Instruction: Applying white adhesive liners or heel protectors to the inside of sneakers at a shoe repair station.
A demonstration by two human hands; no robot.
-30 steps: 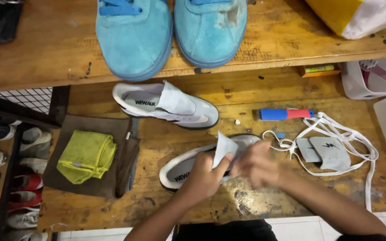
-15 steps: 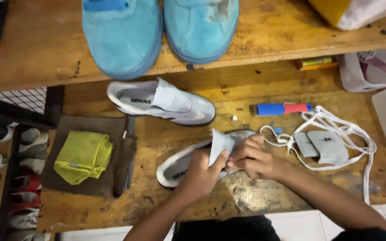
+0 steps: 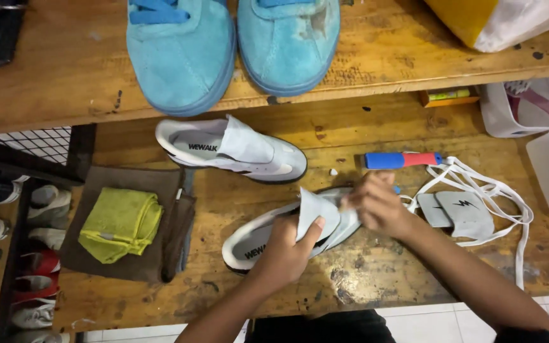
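On the bench [image 3: 160, 298], the left hand [image 3: 285, 251] grips the raised tongue of one white sneaker [image 3: 287, 232] while the right hand [image 3: 379, 204] closes over its toe. Beyond lie a second white sneaker [image 3: 233, 150], two insoles [image 3: 459, 213], and farthest, two blue suede shoes [image 3: 233, 47].

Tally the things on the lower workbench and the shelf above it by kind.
Pale grey laceless sneakers: 2
Blue suede shoes: 2
Yellow-green folded cloth: 1
Grey insoles: 2
Blue-and-red handled tool: 1
Total: 8
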